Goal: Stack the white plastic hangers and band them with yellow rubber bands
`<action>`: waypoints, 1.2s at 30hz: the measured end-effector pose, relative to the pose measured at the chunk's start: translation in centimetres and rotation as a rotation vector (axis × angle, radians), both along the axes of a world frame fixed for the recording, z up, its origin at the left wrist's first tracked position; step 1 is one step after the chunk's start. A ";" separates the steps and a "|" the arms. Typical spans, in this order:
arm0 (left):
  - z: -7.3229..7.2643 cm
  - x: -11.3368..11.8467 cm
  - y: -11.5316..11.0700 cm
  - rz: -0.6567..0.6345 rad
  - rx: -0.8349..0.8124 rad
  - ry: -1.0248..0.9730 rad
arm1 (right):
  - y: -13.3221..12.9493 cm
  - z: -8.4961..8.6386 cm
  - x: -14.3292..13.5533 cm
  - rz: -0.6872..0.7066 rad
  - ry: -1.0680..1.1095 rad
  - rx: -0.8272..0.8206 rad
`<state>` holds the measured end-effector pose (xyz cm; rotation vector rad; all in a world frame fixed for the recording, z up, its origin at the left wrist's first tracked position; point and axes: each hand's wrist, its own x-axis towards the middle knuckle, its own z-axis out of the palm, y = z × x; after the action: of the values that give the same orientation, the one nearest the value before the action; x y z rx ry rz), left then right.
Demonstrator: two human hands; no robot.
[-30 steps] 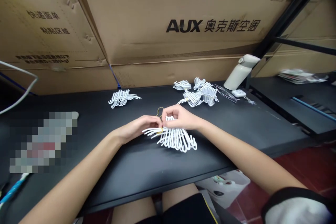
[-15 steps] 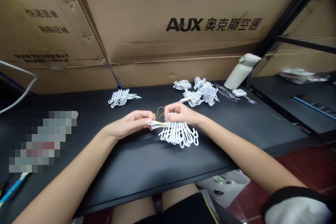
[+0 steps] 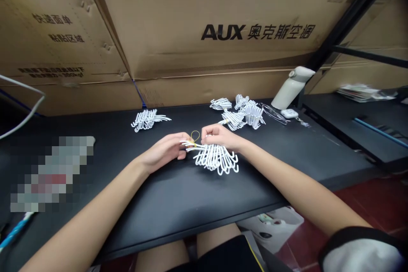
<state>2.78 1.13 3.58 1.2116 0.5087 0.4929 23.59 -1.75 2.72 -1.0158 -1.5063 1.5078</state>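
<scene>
In my right hand (image 3: 219,136) is a bundle of white hooks (image 3: 216,158), gripped by its upper side with the hooked ends fanned downward. The straight ends point left toward my left hand (image 3: 168,149), whose fingers are bent around a yellow tie (image 3: 195,136) at those ends. The tie forms a small loop standing above the bundle. Behind my right hand lie several more white hook bundles (image 3: 234,120) close together on the black table (image 3: 178,204). One separate bundle (image 3: 146,120) rests farther left.
Large cardboard boxes (image 3: 172,51) stand along the back. A pale bottle (image 3: 292,88), glasses (image 3: 274,114) and a small white case (image 3: 289,113) are at the back right. A blurred-out object (image 3: 54,174) lies at left, near a white cable (image 3: 30,114).
The yellow loop has shifted and now stands upright and rounder, nearer the straight ends. My left fingers have moved slightly left and spread a little. The bundle has risen slightly.
</scene>
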 end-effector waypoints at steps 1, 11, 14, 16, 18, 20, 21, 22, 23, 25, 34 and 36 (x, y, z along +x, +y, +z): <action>0.0 0.0 -0.1 -0.012 -0.005 0.003 | 0.0 0.0 0.0 0.013 -0.008 0.002; 0.2 0.1 -0.3 0.045 0.228 0.138 | 0.3 -0.2 0.5 0.031 -0.081 0.037; -0.1 0.4 -0.1 0.232 0.305 0.175 | 0.5 -0.2 0.7 -0.069 -0.129 0.107; -0.3 0.4 -0.1 0.257 0.305 0.186 | 0.5 -0.1 0.6 -0.051 -0.128 0.101; -0.2 0.3 -0.1 0.207 0.256 0.169 | 0.3 0.0 0.5 0.008 -0.109 0.077; -0.1 0.2 -0.2 0.139 0.189 0.135 | 0.1 0.2 0.3 0.058 -0.090 0.066; 0.0 0.1 -0.3 0.114 0.165 0.125 | 0.0 0.2 0.3 0.072 -0.085 0.066; 0.2 0.0 -0.3 0.099 0.156 0.127 | 0.0 0.2 0.3 0.077 -0.086 0.070; 0.3 0.0 -0.3 0.089 0.167 0.149 | 0.0 0.2 0.3 0.076 -0.096 0.081; 0.5 0.0 -0.3 0.080 0.255 0.235 | 0.2 0.0 0.4 0.051 -0.140 0.128; 0.5 0.0 -0.2 0.107 0.689 0.349 | 0.5 -0.4 0.9 0.013 -0.186 0.147; 0.6 0.0 -0.2 0.075 0.733 0.371 | 0.4 -0.3 0.8 0.020 -0.194 0.129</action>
<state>2.73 0.92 4.15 2.0148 0.7209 0.5393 24.44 -1.31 2.38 -1.0980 -1.7292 1.3372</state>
